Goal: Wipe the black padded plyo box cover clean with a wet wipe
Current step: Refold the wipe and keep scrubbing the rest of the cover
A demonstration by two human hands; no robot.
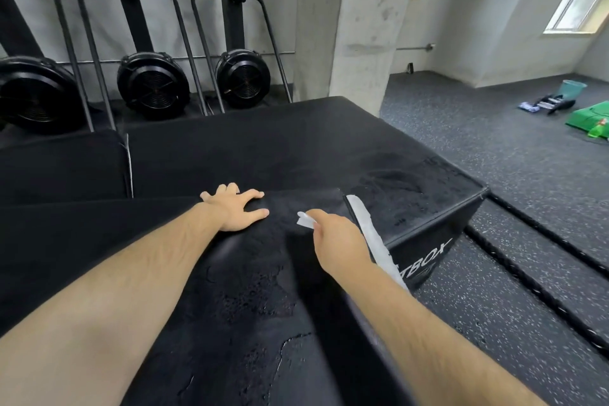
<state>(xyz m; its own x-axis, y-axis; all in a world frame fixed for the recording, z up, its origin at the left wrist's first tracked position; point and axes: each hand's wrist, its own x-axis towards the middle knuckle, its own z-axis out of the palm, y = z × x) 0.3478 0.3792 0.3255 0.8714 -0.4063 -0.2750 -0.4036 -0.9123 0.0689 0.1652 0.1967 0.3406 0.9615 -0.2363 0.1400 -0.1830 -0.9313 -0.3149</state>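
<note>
The left hand [235, 211] lay flat on top of the black padded plyo box cover [250, 290], its grip spread, fingers and thumb splayed and pressing on the surface near the far edge. Just beside it, the right hand [336, 237] had its grip curled round a white wet wipe [306, 221], pinching it so that a crumpled end stuck out past the fingers against the cover, near the far right corner. A pale strip [372, 234] ran along the cover's right edge, under the right wrist. The cover's surface looked worn, with cracked, flaking patches close to the camera. A second, lower black box [296, 148] stood touching it beyond, with white lettering on its side. Fan-wheel machines [153, 82] leaned against the back wall, a concrete pillar [362, 26] rose behind the boxes, and black ropes [527, 273] lay on the speckled floor [494, 158] to the right.
</note>
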